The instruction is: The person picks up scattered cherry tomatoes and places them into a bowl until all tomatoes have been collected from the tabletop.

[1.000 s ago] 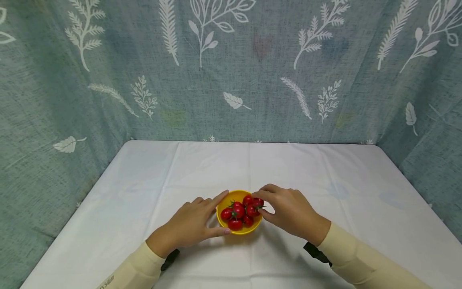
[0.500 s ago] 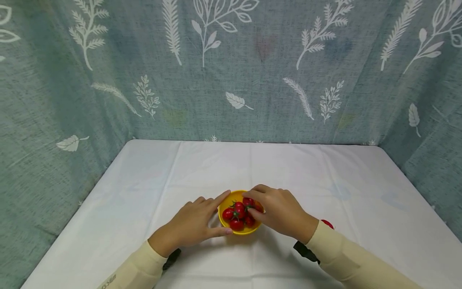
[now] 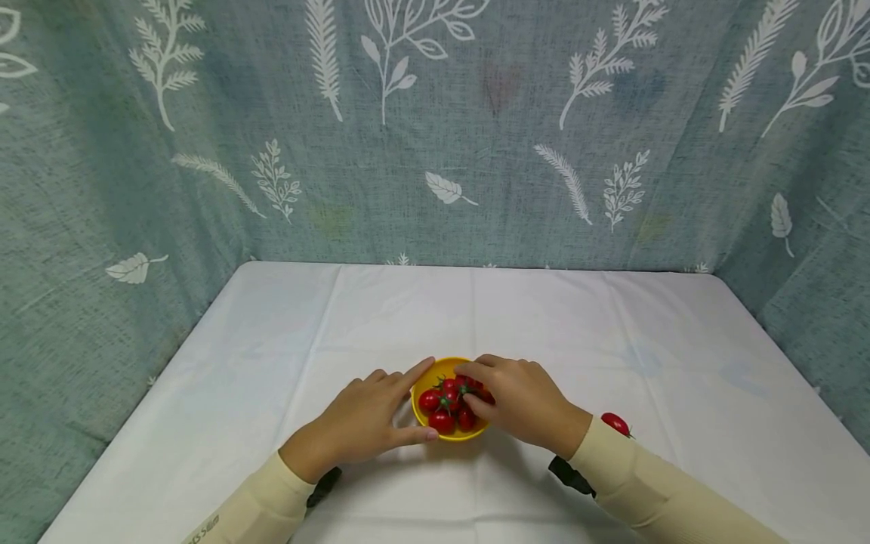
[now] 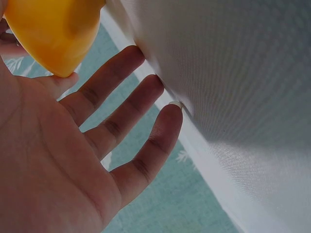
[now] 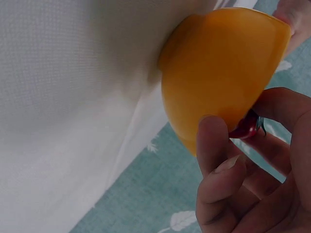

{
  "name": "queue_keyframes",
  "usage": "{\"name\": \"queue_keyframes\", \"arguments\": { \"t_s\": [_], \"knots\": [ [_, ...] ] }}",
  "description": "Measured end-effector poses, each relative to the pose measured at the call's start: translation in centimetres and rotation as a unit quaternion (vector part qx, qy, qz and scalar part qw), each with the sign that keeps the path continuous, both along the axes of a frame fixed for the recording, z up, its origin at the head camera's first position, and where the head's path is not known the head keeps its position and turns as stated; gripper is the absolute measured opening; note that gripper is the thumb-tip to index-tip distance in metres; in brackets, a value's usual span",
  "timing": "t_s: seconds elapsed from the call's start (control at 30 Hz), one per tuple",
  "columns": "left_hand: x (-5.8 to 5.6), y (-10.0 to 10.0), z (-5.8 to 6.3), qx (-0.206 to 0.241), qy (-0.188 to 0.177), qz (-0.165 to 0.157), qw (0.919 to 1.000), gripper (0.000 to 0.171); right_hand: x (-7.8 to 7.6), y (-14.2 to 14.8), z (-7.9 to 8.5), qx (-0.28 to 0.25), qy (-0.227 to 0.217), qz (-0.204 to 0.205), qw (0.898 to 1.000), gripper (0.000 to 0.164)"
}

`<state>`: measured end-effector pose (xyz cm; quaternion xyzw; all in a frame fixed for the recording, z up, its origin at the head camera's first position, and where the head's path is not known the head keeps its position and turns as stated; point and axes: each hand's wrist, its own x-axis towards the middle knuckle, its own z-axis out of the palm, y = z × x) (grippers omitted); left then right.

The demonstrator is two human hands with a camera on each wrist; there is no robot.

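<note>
A yellow bowl (image 3: pixel 419 423) of several small red tomatoes (image 3: pixel 442 421) with green stems stands on the white-covered table. My left hand (image 3: pixel 360 419) holds the bowl from its left, thumb at the near rim and index finger at the far rim. In the left wrist view its other fingers (image 4: pixel 131 97) are spread beside the yellow bowl (image 4: pixel 58 29). Over the bowl's right side, my right hand (image 3: pixel 523 397) pinches a tomato among the others. The right wrist view shows a tomato (image 5: pixel 247 125) between its thumb and fingers; the fingers partly hide it.
One tomato (image 3: pixel 615 424) lies on the table just beyond the right forearm, partly covered by the sleeve. White cloth (image 3: pixel 401 310) covers the table. A green leaf-patterned curtain (image 3: pixel 381 181) hangs behind and along both sides.
My right hand has shifted left, further over the bowl. The lone tomato by the right sleeve, out of sight at first, now shows. My left hand keeps its place on the bowl.
</note>
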<state>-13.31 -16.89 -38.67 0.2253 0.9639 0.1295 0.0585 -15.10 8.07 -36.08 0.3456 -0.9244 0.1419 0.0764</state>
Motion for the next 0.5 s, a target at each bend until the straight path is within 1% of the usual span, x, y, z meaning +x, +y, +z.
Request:
{"name": "queue_keyframes", "arguments": {
  "t_s": [0.33, 0.5],
  "knots": [
    [-0.09, 0.00, -0.12, -0.003, 0.000, 0.000, 1.0000, 0.099, -0.32, -0.04, -0.14, 0.009, -0.021, -0.014, 1.000, 0.036],
    [-0.10, -0.02, -0.10, -0.005, 0.001, 0.003, 1.0000, 0.100, -0.13, 0.21, 0.26, 0.008, -0.028, -0.024, 0.999, 0.040]
  ]
}}
